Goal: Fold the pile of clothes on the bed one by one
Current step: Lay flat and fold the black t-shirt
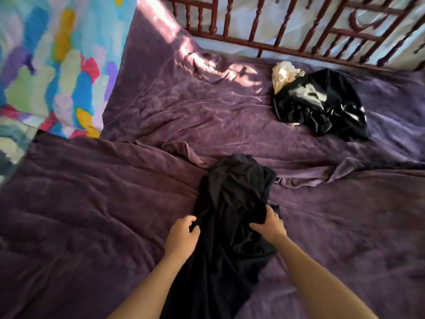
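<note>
Folding seems only at its beginning. One long black garment of soft matte cloth [232,203] lies crumpled on the wrinkled purple blanket [92,203], far from the dark red wooden spindle rail [299,31] and closest to the person. No straight fold shows in it.

The left hand [182,236] is at the garment's left edge with fingers curled, and it appears to pinch that edge. The right hand [269,223] grasps a bunch of cloth on the right side between thumb and fingers. I judge both hands are preparing to spread the piece flat.

Just in front of the rail, toward its right part, lies a small heap of shiny black and cream clothes [319,104], not folded. How many pieces it has I cannot tell. No finished folded piece is in view, so nearly all the work is left. A many-coloured patterned quilt [53,65] lies to the left of the rail.
</note>
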`<state>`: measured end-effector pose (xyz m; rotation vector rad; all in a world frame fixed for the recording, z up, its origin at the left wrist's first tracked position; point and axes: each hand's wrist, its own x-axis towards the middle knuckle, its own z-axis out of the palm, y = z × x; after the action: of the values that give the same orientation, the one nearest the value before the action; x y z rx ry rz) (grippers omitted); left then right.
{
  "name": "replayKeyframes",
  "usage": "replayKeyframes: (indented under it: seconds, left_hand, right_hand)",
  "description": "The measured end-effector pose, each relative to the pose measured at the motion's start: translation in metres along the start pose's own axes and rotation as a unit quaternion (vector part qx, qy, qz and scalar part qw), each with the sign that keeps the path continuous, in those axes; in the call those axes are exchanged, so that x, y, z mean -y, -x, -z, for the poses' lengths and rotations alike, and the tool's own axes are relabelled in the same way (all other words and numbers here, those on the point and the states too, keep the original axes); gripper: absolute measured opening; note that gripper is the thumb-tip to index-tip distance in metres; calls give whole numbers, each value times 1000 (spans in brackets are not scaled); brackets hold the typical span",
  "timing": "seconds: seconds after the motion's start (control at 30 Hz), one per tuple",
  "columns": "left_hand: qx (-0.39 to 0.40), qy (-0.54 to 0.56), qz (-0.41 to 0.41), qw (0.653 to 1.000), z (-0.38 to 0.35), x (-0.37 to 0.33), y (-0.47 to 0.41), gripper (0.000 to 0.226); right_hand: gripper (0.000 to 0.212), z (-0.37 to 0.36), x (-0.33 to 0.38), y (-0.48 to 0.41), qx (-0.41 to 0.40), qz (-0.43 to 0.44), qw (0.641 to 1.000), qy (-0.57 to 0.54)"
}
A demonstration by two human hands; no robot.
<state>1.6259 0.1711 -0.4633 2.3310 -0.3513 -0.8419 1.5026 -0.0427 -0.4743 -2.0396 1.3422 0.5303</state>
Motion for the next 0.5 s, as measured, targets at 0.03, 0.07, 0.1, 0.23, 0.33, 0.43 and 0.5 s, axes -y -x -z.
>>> replayKeyframes:
  seconds: [0.03, 0.07, 0.1, 0.23, 0.33, 0.43, 0.5]
  left_hand:
    - [2, -1, 1, 1000, 1, 2, -4, 32]
    - [4, -3, 2, 1000, 3, 5, -8, 31]
    - [5, -6, 3, 1000, 5, 8, -12, 31]
    - [3, -15, 7, 1000, 15, 7, -24, 31]
    - [16, -30, -13, 999, 16, -13, -26, 33]
    - [36, -44, -72, 996, 13, -46, -21, 40]
    - [49, -51, -141, 988, 11, -75, -14, 49]
  right_hand:
    - [95, -4, 1, -5, 2, -22, 995, -96]
    - [96, -10, 4, -9, -2, -42, 979, -197]
    - [91, -16, 7, -12, -14, -64, 958, -280]
    - [21, -30, 20, -14, -91, -146, 925, -339]
    - [8, -15, 30, -2, -133, -85, 943, -293]
    - [15, 17, 32, 29, -171, 37, 954, -244]
    - [16, 48, 26, 52, -183, 116, 948, -233]
